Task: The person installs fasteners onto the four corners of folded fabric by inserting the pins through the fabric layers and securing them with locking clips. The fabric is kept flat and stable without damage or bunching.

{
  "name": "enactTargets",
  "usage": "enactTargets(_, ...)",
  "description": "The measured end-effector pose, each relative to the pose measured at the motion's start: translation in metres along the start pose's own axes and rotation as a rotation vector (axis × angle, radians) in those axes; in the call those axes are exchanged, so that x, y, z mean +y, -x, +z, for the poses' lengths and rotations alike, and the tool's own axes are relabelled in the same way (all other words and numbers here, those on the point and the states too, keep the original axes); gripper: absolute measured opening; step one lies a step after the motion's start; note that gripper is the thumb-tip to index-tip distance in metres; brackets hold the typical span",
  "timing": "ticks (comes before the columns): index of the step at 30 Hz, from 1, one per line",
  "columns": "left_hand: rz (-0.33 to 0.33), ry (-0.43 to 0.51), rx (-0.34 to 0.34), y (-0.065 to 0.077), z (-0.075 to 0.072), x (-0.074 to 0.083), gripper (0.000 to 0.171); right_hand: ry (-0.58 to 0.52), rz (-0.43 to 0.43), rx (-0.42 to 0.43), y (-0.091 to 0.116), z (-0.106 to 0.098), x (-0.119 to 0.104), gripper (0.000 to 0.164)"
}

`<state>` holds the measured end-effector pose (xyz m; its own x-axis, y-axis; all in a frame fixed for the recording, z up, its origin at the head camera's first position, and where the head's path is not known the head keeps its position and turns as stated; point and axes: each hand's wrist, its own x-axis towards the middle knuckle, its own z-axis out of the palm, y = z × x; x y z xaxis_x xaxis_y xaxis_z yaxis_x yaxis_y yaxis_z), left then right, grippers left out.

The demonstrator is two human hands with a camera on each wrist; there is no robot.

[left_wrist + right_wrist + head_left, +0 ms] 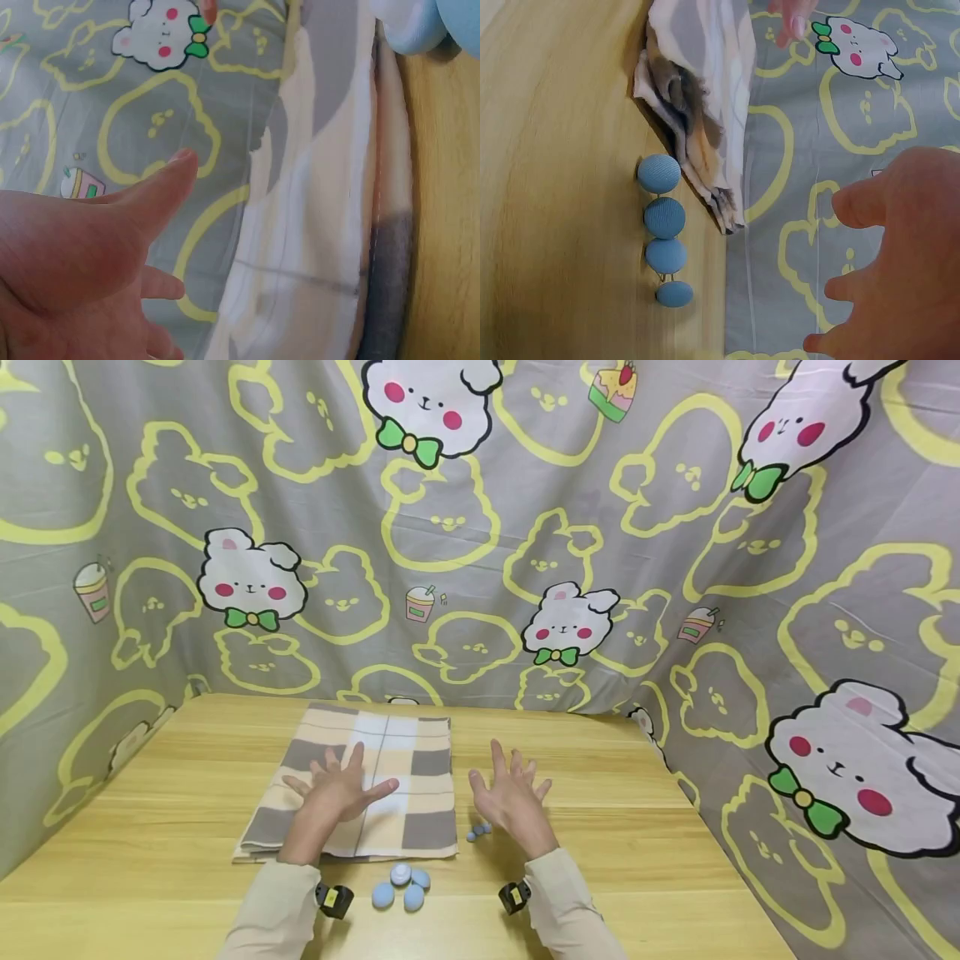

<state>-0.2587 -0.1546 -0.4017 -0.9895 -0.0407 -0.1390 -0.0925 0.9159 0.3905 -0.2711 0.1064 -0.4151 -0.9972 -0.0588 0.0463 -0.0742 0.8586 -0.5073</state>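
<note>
A folded plaid cloth (429, 831) in cream, grey and white lies flat on the table. Over it hovers my left hand (333, 795), fingers spread, holding nothing; its thumb stands out in the left wrist view. To the right of the cloth, my right hand (514, 800) is also spread and empty, above the table. Close beneath it lies a short row of blue fabric-covered rounds (664, 217), joined by thin metal in the right wrist view. Between my wrists sits a cluster of larger blue rounds (383, 895), one with a whitish spiral top.
The wooden table (615, 877) carries all of these. A grey curtain (465, 585) with cartoon rabbits and yellow outlines hangs behind the table and along both sides. Each wrist wears a small black camera strap (334, 900).
</note>
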Motion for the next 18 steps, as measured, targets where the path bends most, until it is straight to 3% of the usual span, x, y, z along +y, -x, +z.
enactTargets(10,0.087,0.022,0.022,0.007,0.01,0.023,0.1,-0.109,-0.056,-0.04,-0.004,0.005,-0.006,0.074)
enactTargets(18,0.211,0.104,0.013,0.011,0.024,0.043,0.091,-0.164,-0.157,-0.091,-0.003,0.005,-0.01,0.069)
